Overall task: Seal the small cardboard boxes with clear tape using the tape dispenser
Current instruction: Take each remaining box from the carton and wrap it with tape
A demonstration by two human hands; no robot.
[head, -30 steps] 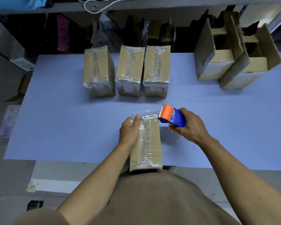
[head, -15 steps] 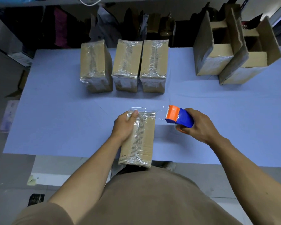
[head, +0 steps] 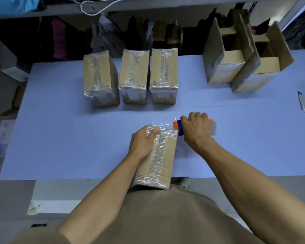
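Closest to me, the left hand [head: 144, 143] lies on the taped box [head: 157, 155], palm down on its top with the thumb over the far edge, fingers wrapping its left side, so it's holding that box. The box's near end hangs over the edge of the blue table [head: 60, 138]. Just right of that hold, at the box's far right corner, my right hand [head: 195, 131] is clenched around the tape dispenser [head: 178, 127]; its orange and blue head pokes out left of the knuckles, right against the box corner. A shiny strip of clear tape [head: 159, 123] shows along the box's far edge. Farther out beyond the left hand, three sealed boxes [head: 133, 76] stand in a row, the right pair touching. Beyond the right hand, far off, two open boxes [head: 243, 67] stand side by side.
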